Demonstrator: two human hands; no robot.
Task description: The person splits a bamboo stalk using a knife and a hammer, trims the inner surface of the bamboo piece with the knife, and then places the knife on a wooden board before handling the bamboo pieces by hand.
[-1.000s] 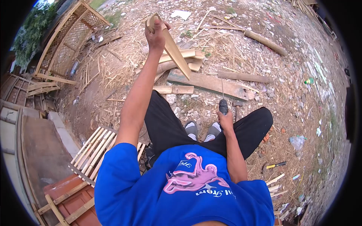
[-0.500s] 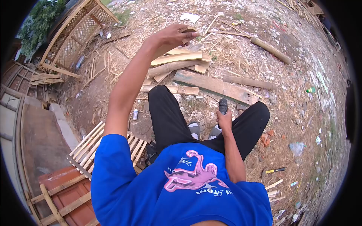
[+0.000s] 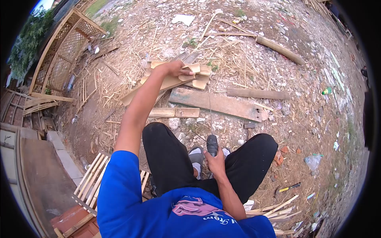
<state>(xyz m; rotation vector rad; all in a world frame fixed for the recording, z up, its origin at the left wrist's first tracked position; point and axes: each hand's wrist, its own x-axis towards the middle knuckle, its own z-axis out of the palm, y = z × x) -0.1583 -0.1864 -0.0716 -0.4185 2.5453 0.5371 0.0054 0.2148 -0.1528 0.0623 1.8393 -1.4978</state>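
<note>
My left hand (image 3: 174, 69) reaches out over a pile of split bamboo pieces (image 3: 200, 83), its fingers closed around the edge of one curved split bamboo piece (image 3: 185, 77). Part of that piece is covered by the hand. Between my knees, my right hand (image 3: 216, 162) grips a long knife by its black handle (image 3: 212, 145). Its thin blade (image 3: 210, 115) points away from me and shows almost edge-on. Beyond the blade's middle lies a thick weathered plank (image 3: 222, 104) on the ground.
A split bamboo length (image 3: 174, 112) lies near my left knee. Farther right are a bamboo pole (image 3: 279, 50) and a brown length (image 3: 258, 94). A yellow-and-black tool (image 3: 289, 188) rests at the right. A slatted wooden frame (image 3: 92, 180) stands at the left. Rubble covers the ground.
My left hand has come down from the air onto the bamboo pile with the split bamboo piece. My right hand has moved left and nearer to me, still holding the knife.
</note>
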